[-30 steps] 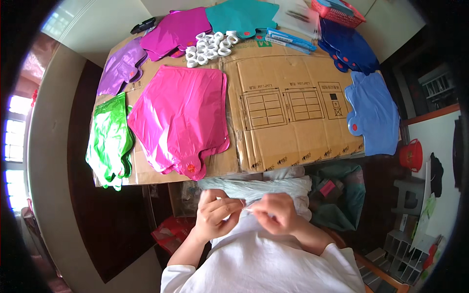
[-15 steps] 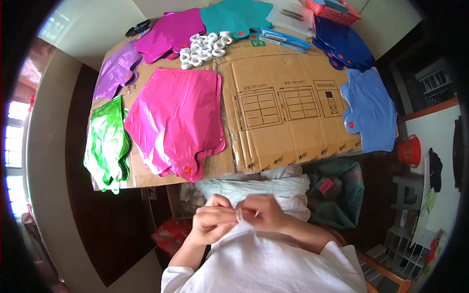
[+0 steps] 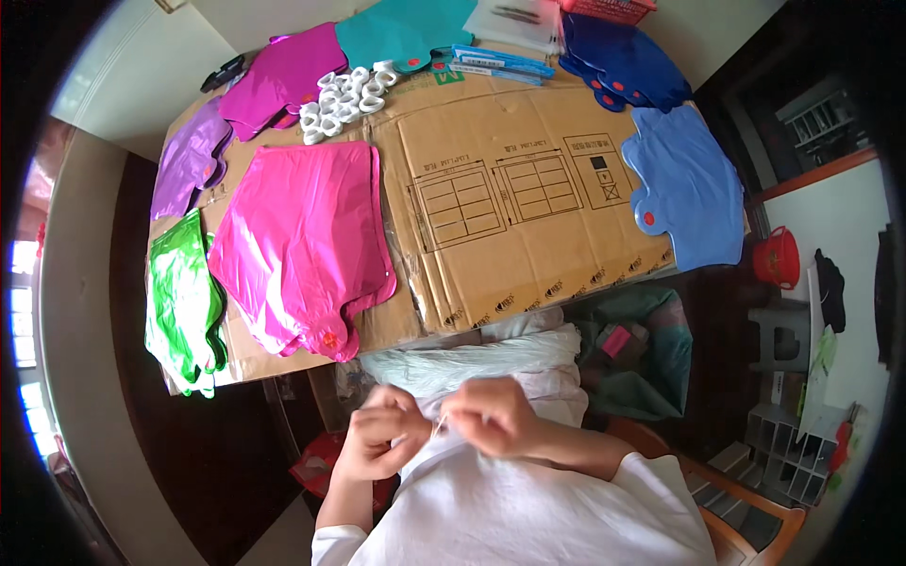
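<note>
My left hand point(image 3: 379, 436) is closed, its fingers curled, in front of my white shirt. Close beside it, my right hand point(image 3: 493, 417) pinches, a little blurred. A thin pale strand point(image 3: 438, 426) runs between the fingertips of both hands; its ends are hidden. On the cardboard beyond my hands lies a large pile of pink foil balloons point(image 3: 302, 241), flat, with rounded tabs and a red dot. A green foil pile point(image 3: 181, 297) sits to its left. White ring-like coils point(image 3: 344, 102) are heaped behind the pink pile.
The cardboard tabletop point(image 3: 538, 255) also bears purple point(image 3: 193, 156), magenta point(image 3: 283, 80), teal point(image 3: 401, 33), navy point(image 3: 628, 61) and light blue point(image 3: 694, 189) foil piles, blue packets point(image 3: 500, 64) and a red basket point(image 3: 613, 8). Below its front edge are white cloth point(image 3: 472, 354) and a green bag point(image 3: 651, 368).
My hands have drawn slightly apart, and the strand between them shows more clearly. The whole view has shifted, so the table appears farther left.
</note>
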Demonstrator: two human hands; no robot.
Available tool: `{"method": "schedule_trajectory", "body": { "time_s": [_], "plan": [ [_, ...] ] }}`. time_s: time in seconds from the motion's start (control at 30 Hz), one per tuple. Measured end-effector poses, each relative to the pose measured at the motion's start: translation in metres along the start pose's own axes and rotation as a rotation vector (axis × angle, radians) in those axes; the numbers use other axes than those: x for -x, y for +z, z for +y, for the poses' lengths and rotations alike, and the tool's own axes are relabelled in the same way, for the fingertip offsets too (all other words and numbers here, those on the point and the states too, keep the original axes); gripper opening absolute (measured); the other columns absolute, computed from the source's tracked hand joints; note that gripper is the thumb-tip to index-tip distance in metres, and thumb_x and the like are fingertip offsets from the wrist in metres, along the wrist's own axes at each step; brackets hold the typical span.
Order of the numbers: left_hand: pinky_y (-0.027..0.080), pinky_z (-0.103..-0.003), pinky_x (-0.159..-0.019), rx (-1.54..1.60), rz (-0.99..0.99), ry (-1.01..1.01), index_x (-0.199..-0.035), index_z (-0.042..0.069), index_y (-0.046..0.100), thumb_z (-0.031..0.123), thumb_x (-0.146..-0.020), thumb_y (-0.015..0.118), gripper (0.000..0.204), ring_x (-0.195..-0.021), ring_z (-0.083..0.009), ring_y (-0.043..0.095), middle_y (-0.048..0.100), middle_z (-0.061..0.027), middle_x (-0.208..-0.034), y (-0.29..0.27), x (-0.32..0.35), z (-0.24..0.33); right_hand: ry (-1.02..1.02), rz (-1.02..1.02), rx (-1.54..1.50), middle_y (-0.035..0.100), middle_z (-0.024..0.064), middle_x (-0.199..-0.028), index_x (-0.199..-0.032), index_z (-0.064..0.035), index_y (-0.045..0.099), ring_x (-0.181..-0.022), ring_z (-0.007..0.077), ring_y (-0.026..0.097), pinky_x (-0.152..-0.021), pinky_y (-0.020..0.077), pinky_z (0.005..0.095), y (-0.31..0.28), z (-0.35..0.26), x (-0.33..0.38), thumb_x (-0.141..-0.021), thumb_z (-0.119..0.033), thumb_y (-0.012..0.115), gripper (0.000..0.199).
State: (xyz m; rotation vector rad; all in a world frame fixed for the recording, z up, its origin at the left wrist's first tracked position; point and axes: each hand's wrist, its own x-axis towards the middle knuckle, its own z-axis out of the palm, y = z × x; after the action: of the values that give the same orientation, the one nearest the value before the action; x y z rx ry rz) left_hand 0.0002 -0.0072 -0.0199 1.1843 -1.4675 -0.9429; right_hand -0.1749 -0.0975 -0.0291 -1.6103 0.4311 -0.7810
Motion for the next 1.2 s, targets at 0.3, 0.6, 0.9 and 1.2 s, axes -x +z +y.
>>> {"method": "schedule_trajectory", "body": {
  "time_s": [0.3, 0.6, 0.9, 1.2],
  "plan": [
    [0.040, -0.029, -0.064, 0.123, -0.090, -0.042, -0.074, 0.004, 0.068, 0.001, -0.064, 0.065, 0.011, -0.068, -0.0181, 0.050, 0.064, -0.0048, -0.069, 0.001, -0.001, 0.006, 0.065, -0.027, 0.055, 0.059, 0.0077, -0.065, -0.075, -0.0042, 0.060, -0.056, 0.0232, 0.057, -0.053, 0.0450, 0.0334, -0.005, 0.003, -0.002, -0.076, -0.008, 0.055, 0.006],
    [0.037, -0.034, -0.071, -0.801, 0.043, -0.023, -0.078, 0.007, 0.064, 0.005, -0.060, 0.064, 0.018, -0.072, -0.0248, 0.049, 0.063, -0.0045, -0.078, 0.015, -0.003, 0.012, -0.019, -0.183, 0.067, 0.054, 0.0056, -0.062, -0.072, -0.0053, 0.054, -0.056, 0.0226, 0.054, -0.054, 0.0440, 0.0334, 0.000, 0.011, 0.001, -0.072, -0.005, 0.057, 0.003],
    [0.037, -0.026, -0.064, 0.138, 0.540, -0.257, -0.085, 0.002, 0.067, -0.002, -0.074, 0.060, 0.013, -0.072, -0.0144, 0.046, 0.058, -0.0014, -0.073, 0.004, 0.020, 0.000, -0.175, -0.250, 0.109, 0.058, 0.0070, -0.072, -0.078, -0.0054, 0.059, -0.073, 0.0242, 0.058, -0.087, 0.0429, 0.0397, 0.025, 0.033, 0.004, -0.076, -0.008, 0.061, 0.003],
    [0.037, -0.032, -0.066, 0.499, 0.524, -0.141, -0.080, -0.001, 0.067, 0.010, -0.074, 0.066, 0.012, -0.073, -0.0189, 0.049, 0.066, -0.0062, -0.073, -0.003, 0.037, 0.004, -0.243, -0.233, 0.159, 0.055, 0.0035, -0.075, -0.081, -0.0078, 0.059, -0.076, 0.0200, 0.056, -0.086, 0.0398, 0.0366, 0.041, 0.045, -0.002, -0.078, -0.012, 0.062, 0.006]
  ]
}}
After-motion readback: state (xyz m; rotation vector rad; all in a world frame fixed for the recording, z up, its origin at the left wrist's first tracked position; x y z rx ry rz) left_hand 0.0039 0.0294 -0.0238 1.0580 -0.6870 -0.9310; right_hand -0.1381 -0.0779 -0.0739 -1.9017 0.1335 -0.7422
